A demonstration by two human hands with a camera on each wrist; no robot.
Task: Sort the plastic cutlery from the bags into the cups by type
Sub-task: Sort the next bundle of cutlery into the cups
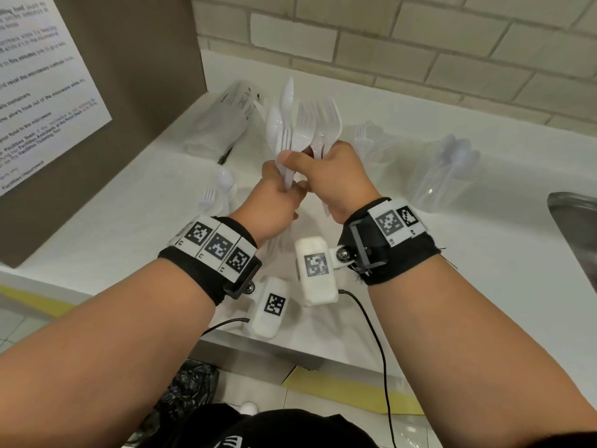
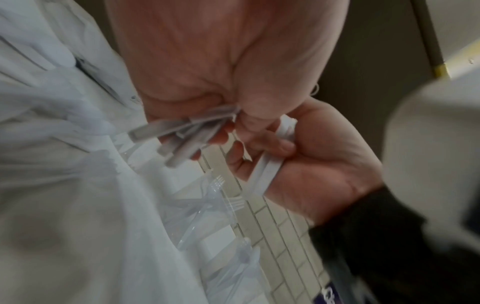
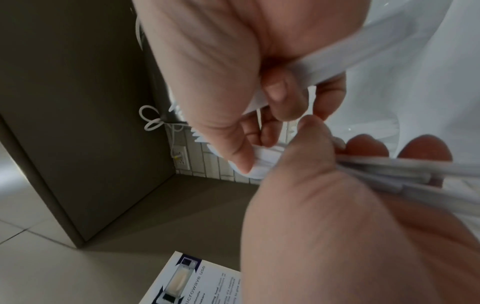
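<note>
Above the white counter both hands hold white plastic cutlery upright, close together. My left hand grips the handles of a spoon-and-fork bunch; those handles stick out below its curled fingers. My right hand grips a fan of forks, with its thumb lying across the left bunch. In the right wrist view the right hand's fingers curl round white handles. A clear cup with forks and a clear cup with spoons stand behind to the right.
A clear plastic bag lies at the back left, beside a brown cabinet bearing a printed notice. A loose fork and spoon lie on the counter left of my hands. A metal sink sits at the right edge.
</note>
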